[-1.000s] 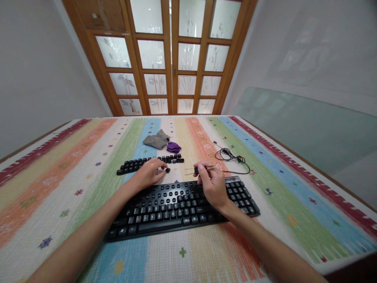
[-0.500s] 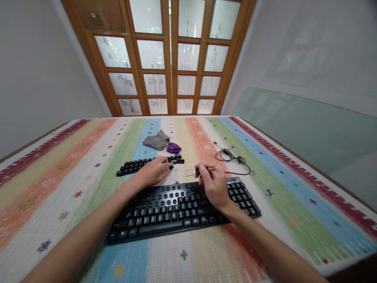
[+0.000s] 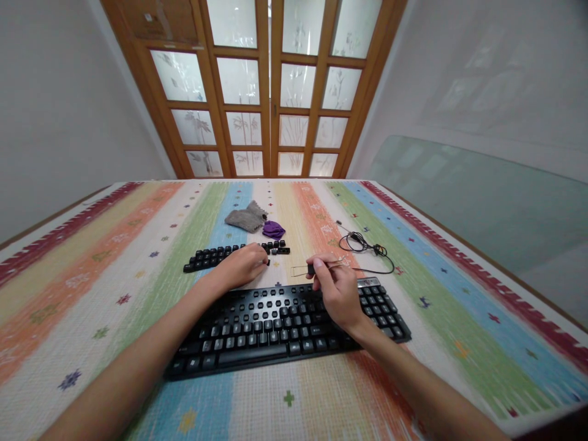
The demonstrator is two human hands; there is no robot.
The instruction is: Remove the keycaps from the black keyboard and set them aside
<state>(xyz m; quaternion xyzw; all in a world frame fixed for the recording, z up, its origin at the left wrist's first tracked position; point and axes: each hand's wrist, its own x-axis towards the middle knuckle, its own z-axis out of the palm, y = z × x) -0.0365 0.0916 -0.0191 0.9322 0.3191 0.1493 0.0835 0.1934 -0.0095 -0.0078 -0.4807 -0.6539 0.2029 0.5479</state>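
Note:
A black keyboard (image 3: 257,355) lies across the cloth in front of me, its upper left rows stripped of keycaps down to bare sockets. Beyond it, loose black keycaps (image 3: 202,260) stand in rows. My left hand (image 3: 245,264) rests at the right part of these rows, fingers curled together, with a dark keycap (image 3: 267,262) at the fingertips. Above the keyboard's upper right, my right hand (image 3: 339,291) is closed around a wire keycap puller (image 3: 301,270) with a black middle. Its wire loops point left, and I see no keycap between them.
A grey cloth (image 3: 245,217) and a purple bundle (image 3: 274,230) lie behind the loose keycaps. The keyboard's coiled black cable (image 3: 362,245) is to the right. A striped tablecloth (image 3: 133,245) covers the table. Wooden glass-paned doors (image 3: 273,110) stand at the far end.
My left index finger, stretched toward the right-hand loose keycaps before, has drawn back and curled in. My right hand keeps its grip on the puller, barely moved. The view has shifted slightly.

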